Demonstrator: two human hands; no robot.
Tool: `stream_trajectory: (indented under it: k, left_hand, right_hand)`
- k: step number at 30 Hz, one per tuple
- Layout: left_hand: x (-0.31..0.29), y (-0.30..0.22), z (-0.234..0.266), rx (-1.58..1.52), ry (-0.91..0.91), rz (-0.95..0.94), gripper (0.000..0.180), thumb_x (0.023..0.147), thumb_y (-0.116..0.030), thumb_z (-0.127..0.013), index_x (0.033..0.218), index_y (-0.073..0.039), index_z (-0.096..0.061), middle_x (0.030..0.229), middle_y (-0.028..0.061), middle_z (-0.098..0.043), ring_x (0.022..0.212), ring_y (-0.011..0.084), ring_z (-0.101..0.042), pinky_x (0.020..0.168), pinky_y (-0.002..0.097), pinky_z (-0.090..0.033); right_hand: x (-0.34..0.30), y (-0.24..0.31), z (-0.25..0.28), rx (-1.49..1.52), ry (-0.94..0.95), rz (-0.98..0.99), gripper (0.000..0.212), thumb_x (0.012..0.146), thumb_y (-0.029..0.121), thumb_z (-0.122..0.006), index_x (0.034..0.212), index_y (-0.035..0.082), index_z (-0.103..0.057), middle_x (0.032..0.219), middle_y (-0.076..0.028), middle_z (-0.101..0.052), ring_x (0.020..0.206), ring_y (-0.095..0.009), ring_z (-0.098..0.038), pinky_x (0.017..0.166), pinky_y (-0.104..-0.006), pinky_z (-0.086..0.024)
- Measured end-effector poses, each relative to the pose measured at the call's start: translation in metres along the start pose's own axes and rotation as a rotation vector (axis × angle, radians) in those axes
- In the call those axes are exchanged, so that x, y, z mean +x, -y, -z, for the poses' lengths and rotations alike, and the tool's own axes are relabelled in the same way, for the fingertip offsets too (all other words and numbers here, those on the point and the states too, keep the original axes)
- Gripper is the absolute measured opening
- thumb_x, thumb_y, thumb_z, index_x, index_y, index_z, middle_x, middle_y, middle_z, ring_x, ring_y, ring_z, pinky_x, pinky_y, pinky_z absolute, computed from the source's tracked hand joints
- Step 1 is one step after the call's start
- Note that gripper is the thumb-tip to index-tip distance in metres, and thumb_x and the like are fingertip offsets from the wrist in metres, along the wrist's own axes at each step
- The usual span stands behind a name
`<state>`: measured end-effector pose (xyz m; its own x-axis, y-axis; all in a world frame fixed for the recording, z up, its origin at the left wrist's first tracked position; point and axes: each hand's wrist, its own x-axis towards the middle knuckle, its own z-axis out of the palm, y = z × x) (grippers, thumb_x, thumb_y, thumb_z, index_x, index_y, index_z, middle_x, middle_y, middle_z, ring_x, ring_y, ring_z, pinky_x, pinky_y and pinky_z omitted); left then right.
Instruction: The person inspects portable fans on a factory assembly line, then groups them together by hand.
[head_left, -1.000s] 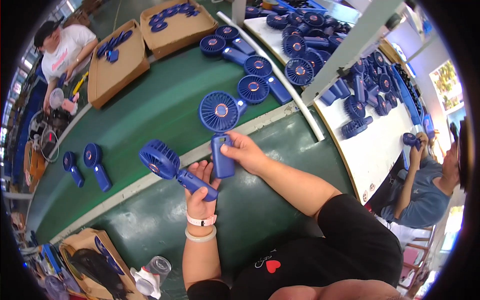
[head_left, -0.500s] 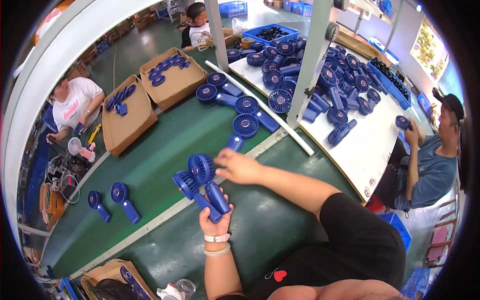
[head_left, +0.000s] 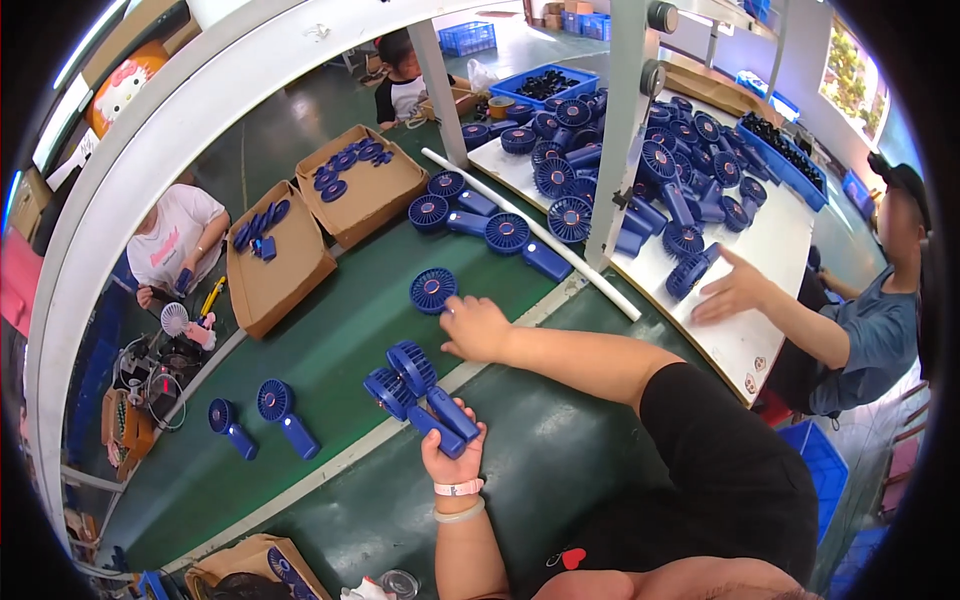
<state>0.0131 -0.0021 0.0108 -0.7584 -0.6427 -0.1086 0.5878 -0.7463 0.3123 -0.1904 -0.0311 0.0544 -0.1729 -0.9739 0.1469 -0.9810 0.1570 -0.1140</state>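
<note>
In my left hand [head_left: 455, 450] are two blue handheld fans, held side by side by their handles. Their round heads [head_left: 409, 368] point away from me, above the belt's pale edge strip. My right hand [head_left: 475, 328] is closed around the handle of another blue handheld fan [head_left: 434, 290], whose round grille faces up; the hand hides most of that handle. Just beyond lie several more blue fans [head_left: 507, 233] on the green belt [head_left: 350, 310]. Two single fans [head_left: 275, 400] rest on the belt to the left.
A white rod [head_left: 530, 230] lies across the belt before a white table [head_left: 745, 330] heaped with blue fans. Two cardboard trays [head_left: 280, 285] of blue parts stand at far left. Metal posts [head_left: 622, 140] rise ahead. A co-worker's hand [head_left: 735, 290] reaches over the table at right.
My right hand has closed on a fan and drawn it left and nearer, away from the group. My left hand still holds its two fans. The co-worker's hand now reaches toward the table's fans.
</note>
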Motion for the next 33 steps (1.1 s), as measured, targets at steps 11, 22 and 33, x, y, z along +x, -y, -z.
stream_trajectory:
  k: [11, 22, 33]
  left_hand:
    - [0.002, -0.001, 0.01, -0.058, 0.03, 0.013, 0.053, 0.071, -0.02, -0.06, 0.122, -0.018, -0.046, 0.117, 0.0098, -0.053, 0.101, 0.0259, -0.055, 0.083, 0.0438, -0.046]
    - [-0.001, 0.004, 0.004, 0.03, 0.005, -0.008, 0.064, 0.067, -0.008, -0.062, 0.125, -0.025, -0.041, 0.124, 0.0091, -0.047, 0.108, 0.0276, -0.051, 0.086, 0.0526, -0.045]
    - [-0.002, 0.004, 0.0, 0.057, 0.215, -0.029, 0.065, 0.064, -0.013, -0.065, 0.124, -0.026, -0.043, 0.119, 0.0082, -0.041, 0.107, 0.0269, -0.043, 0.082, 0.0466, -0.047]
  right_hand:
    - [-0.031, -0.028, 0.019, 2.241, 0.457, -0.201, 0.044, 0.092, 0.036, -0.045, 0.126, 0.01, -0.039, 0.107, -0.011, -0.055, 0.081, -0.018, -0.058, 0.072, -0.0362, -0.052]
    - [-0.07, -0.021, -0.031, 2.6, 0.621, -0.255, 0.055, 0.092, 0.053, -0.024, 0.129, 0.013, -0.034, 0.103, -0.016, -0.056, 0.065, -0.021, -0.052, 0.057, -0.0328, -0.044]
    - [-0.07, -0.016, -0.026, 2.701, 0.586, -0.081, 0.063, 0.09, 0.058, -0.018, 0.131, 0.013, -0.034, 0.102, -0.02, -0.056, 0.063, -0.025, -0.056, 0.056, -0.0367, -0.046]
